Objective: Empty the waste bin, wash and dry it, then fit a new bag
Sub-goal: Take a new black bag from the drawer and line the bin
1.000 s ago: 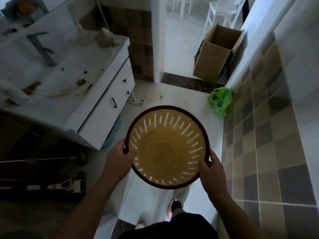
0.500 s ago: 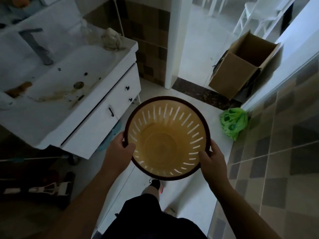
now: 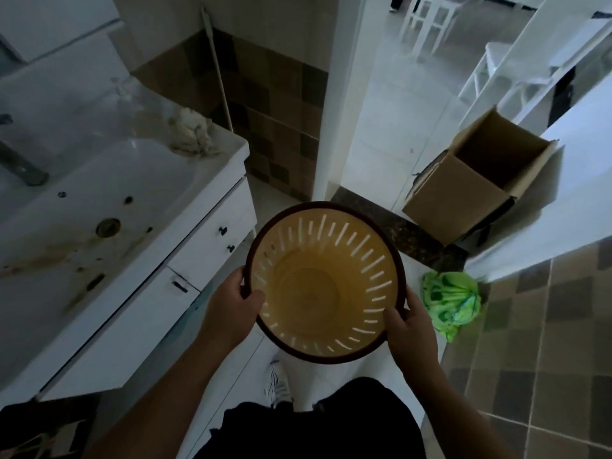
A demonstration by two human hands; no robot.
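- Round yellow slotted plastic waste bin with a dark brown rim (image 3: pixel 326 286) sits between both hands, held at about waist height over the pale floor, mouth facing up at me. I see no bag or rubbish inside.
- Left hand (image 3: pixel 231 313) grips the rim on the left, thumb hooked over into the bin. Right hand (image 3: pixel 409 329) grips the rim low on the right, thumb also inside.
- Bin's long axis runs roughly straight away from the camera, bottom pointing down.
- White vanity counter with its stained white basin (image 3: pixel 109 200) lies to the left and slightly ahead. The left hand is the nearer one.
- I judge the wash comes next, which means swinging the bin leftward and up over the counter edge.
- Crumpled green plastic bag (image 3: pixel 452 301) lies on the floor just right of the bin; open brown cardboard box (image 3: pixel 463 190) stands beyond it at the doorway.
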